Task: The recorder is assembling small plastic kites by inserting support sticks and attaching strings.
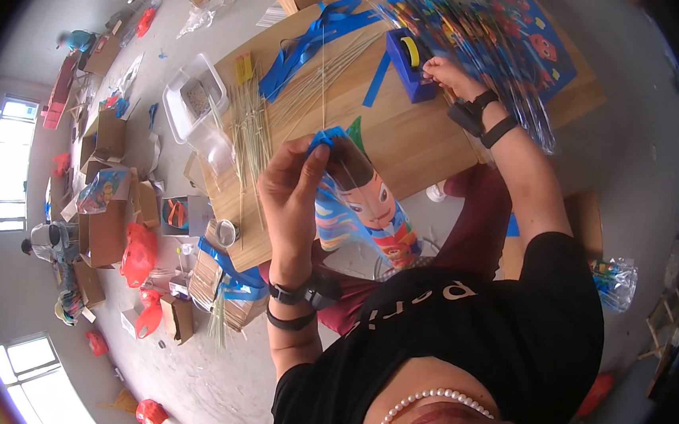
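My left hand (298, 185) is closed, thumb and fingers pinching the blue top corner of a cartoon-printed sheet (372, 203). The sheet hangs over my lap, bright and glossy, with a big-eyed character on it. From the pinched corner a thin pale stick (323, 83) points away over the table. At the far right my right hand (451, 76) is at the front end of a blue tape dispenser (403, 61) with a yellow roll. Its fingertips are pinched together; what they hold, if anything, is too small to make out.
On the wooden table (408, 150) lie blue ribbon strips (309, 46), several thin sticks (247, 125) and a stack of printed sheets in clear wrap (488, 48). White plastic tubs (194, 97) stand at its left edge. Cardboard boxes (104, 229) and red bags (138, 254) cover the left floor.
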Demonstrator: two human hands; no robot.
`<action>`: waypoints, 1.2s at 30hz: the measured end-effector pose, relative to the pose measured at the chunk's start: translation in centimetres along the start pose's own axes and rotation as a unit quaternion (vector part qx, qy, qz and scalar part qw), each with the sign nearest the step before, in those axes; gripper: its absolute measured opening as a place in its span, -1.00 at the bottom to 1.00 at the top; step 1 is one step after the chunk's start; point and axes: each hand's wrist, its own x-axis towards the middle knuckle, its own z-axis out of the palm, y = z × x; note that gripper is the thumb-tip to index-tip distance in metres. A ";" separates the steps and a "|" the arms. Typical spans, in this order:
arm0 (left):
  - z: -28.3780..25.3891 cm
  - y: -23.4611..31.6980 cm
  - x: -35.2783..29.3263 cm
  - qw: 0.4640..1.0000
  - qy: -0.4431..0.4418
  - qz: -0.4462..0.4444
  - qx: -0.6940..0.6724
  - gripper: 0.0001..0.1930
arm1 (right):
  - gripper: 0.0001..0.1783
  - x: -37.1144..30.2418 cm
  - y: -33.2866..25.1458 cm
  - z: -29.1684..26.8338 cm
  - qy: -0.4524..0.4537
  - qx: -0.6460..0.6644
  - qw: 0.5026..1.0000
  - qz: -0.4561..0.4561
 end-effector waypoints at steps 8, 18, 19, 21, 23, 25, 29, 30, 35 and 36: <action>0.0 -0.2 0.0 1.000 -0.025 -0.008 -0.002 -0.83 | -0.84 0.4 2.3 -0.6 0.055 -0.028 0.994 -0.086; -0.7 -0.6 -0.1 0.999 -0.017 -0.027 -0.013 -0.82 | -0.84 -0.8 0.5 0.8 0.085 -0.037 0.995 -0.045; -0.6 -0.6 -0.1 1.000 -0.017 -0.025 -0.008 -0.82 | -0.84 -0.7 0.7 0.4 0.087 -0.037 0.994 -0.044; -0.5 -0.6 0.0 1.000 -0.015 -0.023 -0.002 -0.82 | -0.83 -0.7 0.9 0.1 0.066 0.049 0.996 -0.038; -0.6 -0.4 -0.1 0.999 -0.022 -0.024 -0.007 -0.82 | -0.82 -0.9 0.8 0.3 0.051 0.055 0.996 -0.048; -0.7 -0.5 -0.2 1.000 -0.012 -0.019 -0.005 -0.82 | -0.82 -1.3 0.4 1.1 0.033 0.061 0.996 -0.059; -0.6 -0.7 -0.1 1.000 -0.008 -0.019 0.012 -0.81 | -0.81 -1.2 1.0 0.1 0.069 -0.005 0.996 -0.058; -0.5 -0.7 -0.1 1.000 -0.010 -0.019 0.011 -0.81 | -0.79 -1.2 1.2 -0.7 0.032 0.042 0.997 -0.060; -0.4 -0.8 -0.2 1.000 -0.001 -0.016 0.026 -0.81 | -0.76 -2.4 0.2 -1.0 -0.003 0.044 0.998 -0.039; -0.7 -0.7 -0.3 0.999 0.004 -0.016 0.029 -0.81 | -0.76 -3.3 -1.0 -0.2 -0.014 0.048 0.998 -0.040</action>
